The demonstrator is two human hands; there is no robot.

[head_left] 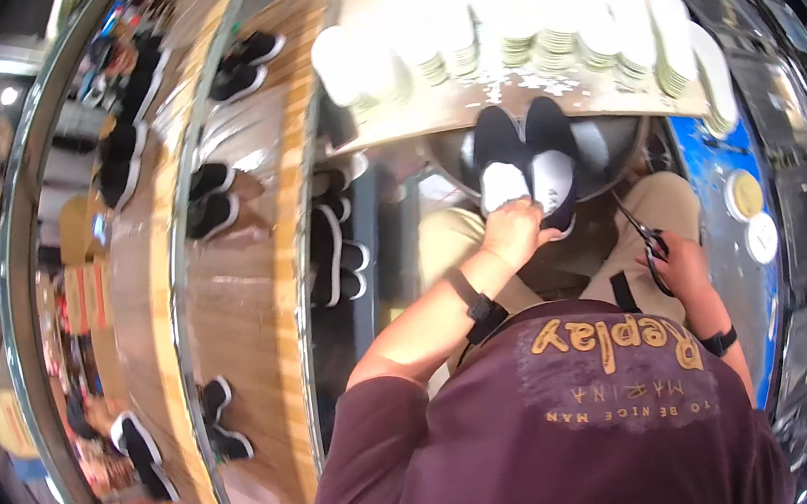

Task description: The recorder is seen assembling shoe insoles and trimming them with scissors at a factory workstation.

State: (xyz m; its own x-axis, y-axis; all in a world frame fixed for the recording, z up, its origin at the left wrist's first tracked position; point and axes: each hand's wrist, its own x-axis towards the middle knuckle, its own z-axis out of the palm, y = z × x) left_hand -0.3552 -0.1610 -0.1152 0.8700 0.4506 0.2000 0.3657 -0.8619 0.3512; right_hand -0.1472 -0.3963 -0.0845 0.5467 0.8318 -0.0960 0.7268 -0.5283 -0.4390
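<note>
A pair of black slip-on shoes [548, 129] is in front of me, side by side, toes pointing away. White insoles [552, 178] show inside them, the right one with dark print. My left hand [512, 235] is closed on the heel end of the shoes, its fingers partly hidden by the openings. In my right hand [679, 266], over my right thigh, is a pair of black-handled scissors [652, 244]. Their blades point up and away from me, apart from the shoes.
Beyond the shoes, a pale board [409, 128] bears several stacks of white insoles [558, 31] and white scraps. Below its edge is a dark round surface [601, 139]. To the left, a wooden-slatted rack [258, 260] holds black shoes. Round lids [745, 195] and dark trays [806, 203] are at right.
</note>
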